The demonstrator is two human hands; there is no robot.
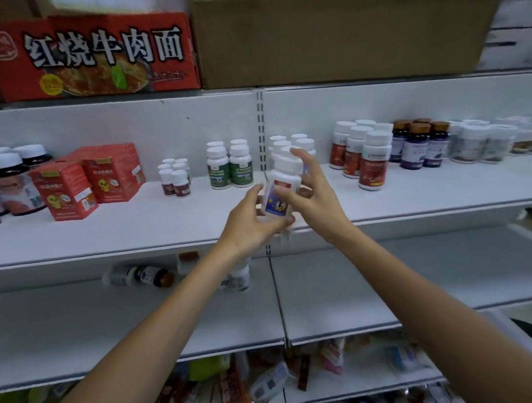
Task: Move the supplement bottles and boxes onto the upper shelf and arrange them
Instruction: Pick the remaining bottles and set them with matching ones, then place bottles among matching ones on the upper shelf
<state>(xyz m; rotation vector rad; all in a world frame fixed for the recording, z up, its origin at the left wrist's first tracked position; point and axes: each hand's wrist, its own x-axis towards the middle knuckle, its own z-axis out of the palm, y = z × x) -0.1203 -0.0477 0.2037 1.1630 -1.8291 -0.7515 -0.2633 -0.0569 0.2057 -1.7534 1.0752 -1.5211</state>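
Observation:
A white supplement bottle (278,191) with a blue-and-red label is held upright just above the front of the upper shelf (138,234). My left hand (253,220) grips it from below and the left. My right hand (311,190) touches its right side with fingers spread, thumb across the label. Behind it stands a group of similar white bottles (289,142). On the lower shelf (111,324) a dark bottle (140,275) lies on its side, and a white bottle (240,277) stands partly hidden by my left forearm.
The upper shelf holds red boxes (87,181), small white bottles (175,176), green-label bottles (229,164), red-label bottles (360,156), purple bottles (417,143) and large jars (7,179). Cartons (90,53) sit on top. Snack packets (266,381) fill the bottom shelf.

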